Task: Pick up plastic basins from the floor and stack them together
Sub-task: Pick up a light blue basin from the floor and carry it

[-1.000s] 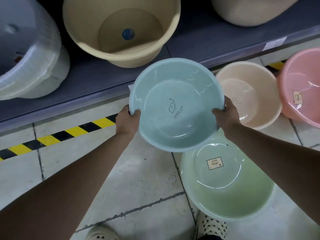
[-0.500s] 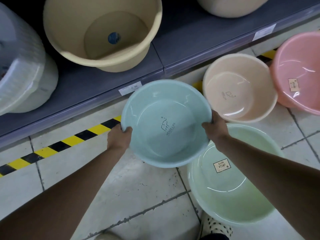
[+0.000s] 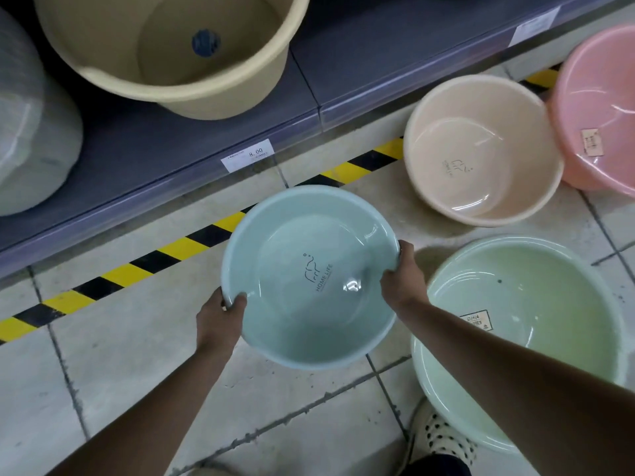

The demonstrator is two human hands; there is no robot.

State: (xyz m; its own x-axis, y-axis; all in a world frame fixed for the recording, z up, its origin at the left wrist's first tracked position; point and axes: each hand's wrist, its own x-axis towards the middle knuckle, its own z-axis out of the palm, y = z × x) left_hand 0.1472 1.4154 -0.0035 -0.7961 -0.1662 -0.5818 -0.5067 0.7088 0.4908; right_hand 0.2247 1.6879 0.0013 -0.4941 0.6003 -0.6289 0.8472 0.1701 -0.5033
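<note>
I hold a pale blue basin (image 3: 295,242) printed "HOME LIFE" above the tiled floor, mouth up. My left hand (image 3: 220,319) grips its near-left rim and my right hand (image 3: 400,278) grips its right rim. To its right on the floor sits a larger light green basin (image 3: 536,304) with a label inside, partly covered by my right forearm. Behind that one rests a beige basin (image 3: 481,132), and a pink basin (image 3: 598,97) stands at the right edge, cut off by the frame.
A low grey shelf (image 3: 171,159) with a price tag runs along the back, holding a large tan tub (image 3: 171,53) and a wrapped white tub (image 3: 31,132). Yellow-black tape (image 3: 113,276) marks the floor before it. My dotted shoe (image 3: 443,438) shows at the bottom.
The blue basin has come down and toward me, now lower over the floor to the left of the green basin. Both hands keep their grip on its rim.
</note>
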